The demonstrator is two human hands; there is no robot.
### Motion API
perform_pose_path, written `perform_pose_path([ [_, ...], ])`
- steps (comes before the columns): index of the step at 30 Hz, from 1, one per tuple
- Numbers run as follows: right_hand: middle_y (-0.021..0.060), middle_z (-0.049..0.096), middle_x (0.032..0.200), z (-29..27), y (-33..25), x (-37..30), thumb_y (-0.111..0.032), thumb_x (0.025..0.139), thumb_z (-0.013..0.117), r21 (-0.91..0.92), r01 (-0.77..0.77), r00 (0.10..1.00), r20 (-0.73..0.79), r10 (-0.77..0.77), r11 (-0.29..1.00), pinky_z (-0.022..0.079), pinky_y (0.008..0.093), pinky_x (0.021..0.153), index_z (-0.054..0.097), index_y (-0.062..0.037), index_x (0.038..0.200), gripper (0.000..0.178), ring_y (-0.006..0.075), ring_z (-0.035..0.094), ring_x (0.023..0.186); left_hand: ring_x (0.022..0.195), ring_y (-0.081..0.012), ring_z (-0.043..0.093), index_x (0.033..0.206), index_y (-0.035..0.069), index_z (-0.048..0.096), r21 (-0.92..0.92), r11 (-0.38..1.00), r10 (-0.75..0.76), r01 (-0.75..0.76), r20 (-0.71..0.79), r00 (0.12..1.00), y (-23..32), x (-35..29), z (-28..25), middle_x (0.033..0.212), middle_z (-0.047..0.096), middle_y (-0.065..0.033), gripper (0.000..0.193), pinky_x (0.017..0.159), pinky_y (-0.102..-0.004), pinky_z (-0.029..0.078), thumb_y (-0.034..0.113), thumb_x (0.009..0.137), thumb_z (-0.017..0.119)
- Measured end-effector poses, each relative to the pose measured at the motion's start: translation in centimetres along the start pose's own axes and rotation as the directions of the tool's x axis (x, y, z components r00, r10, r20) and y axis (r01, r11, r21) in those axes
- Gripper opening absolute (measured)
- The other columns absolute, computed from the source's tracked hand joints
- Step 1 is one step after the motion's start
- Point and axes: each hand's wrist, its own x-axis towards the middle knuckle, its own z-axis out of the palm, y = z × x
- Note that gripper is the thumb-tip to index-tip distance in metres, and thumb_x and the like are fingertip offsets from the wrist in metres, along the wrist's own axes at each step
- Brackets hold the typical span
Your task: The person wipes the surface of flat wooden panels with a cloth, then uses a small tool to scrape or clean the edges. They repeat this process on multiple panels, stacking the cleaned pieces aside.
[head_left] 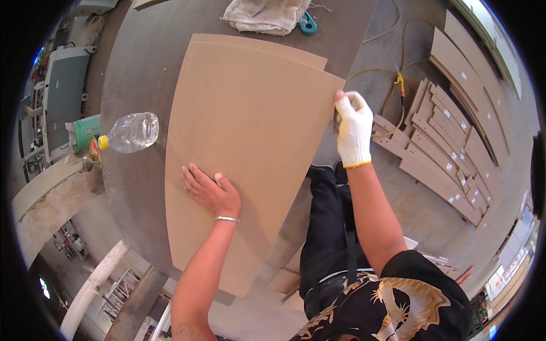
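A large tan wooden board (pixel 256 113), with curved sides and narrowing toward me, lies flat on the dark tabletop (pixel 133 187). Its far edge shows a second layer or board (pixel 273 50) slightly offset beneath. My left hand (pixel 211 193), bare with a silver bracelet at the wrist, rests on the board's surface with fingers stretched out. At the far right corner of the board is my right hand (pixel 354 125), in a white glove with bare fingertips. Its fingers are curled and closed at the board's edge; their undersides are hidden.
A clear bottle with a yellow cap (pixel 133 133) lies left of the board, near a green container (pixel 86 132). A folded cloth (pixel 264 14) and teal tool (pixel 307 24) lie beyond it. On the floor at right are stacked panels (pixel 443 148) and a yellow air gun (pixel 400 84) with its hose.
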Motion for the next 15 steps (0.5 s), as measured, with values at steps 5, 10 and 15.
perform_pose_path([
  [5,-0.0061,0.05,0.063,-0.5,1.1,-4.9,-0.028,0.108,0.071,-0.075,-0.044,0.995,0.081,0.05,0.996,0.03,0.0246,0.046,0.06,-0.0099,0.086,0.031,0.0044,0.041,0.049,0.161,-0.0503,0.022,0.166,-0.007,0.026,0.019,1.0,-0.008,0.007,0.031,0.999,0.4,0.1,-0.2,0.173,0.024,-0.032,0.076,0.129,-0.0624,0.017,0.027,0.103,0.048],
  [10,-0.0089,0.051,0.071,-1.6,3.0,-11.8,-0.021,0.108,0.07,-0.141,-0.252,0.948,0.162,0.274,0.957,0.03,0.0233,0.052,0.061,-0.007,0.087,0.026,0.001,0.04,0.06,0.161,-0.0504,0.021,0.166,-0.008,0.025,0.024,1.0,-0.018,0.017,0.044,0.999,0.6,-0.1,-0.2,0.174,0.023,-0.032,0.079,0.129,-0.0634,0.017,0.028,0.101,0.05],
  [15,-0.004,0.053,0.067,-3.7,2.7,-13.4,-0.023,0.107,0.072,-0.194,-0.441,0.82,0.312,0.481,0.877,0.032,0.0249,0.046,0.061,-0.0063,0.089,0.026,0.0046,0.043,0.051,0.162,-0.052,0.019,0.164,-0.011,0.026,0.047,0.997,-0.058,0.055,0.073,0.996,0.9,0.0,-0.3,0.174,0.022,-0.0325,0.086,0.13,-0.0664,0.016,0.029,0.094,0.055],
])
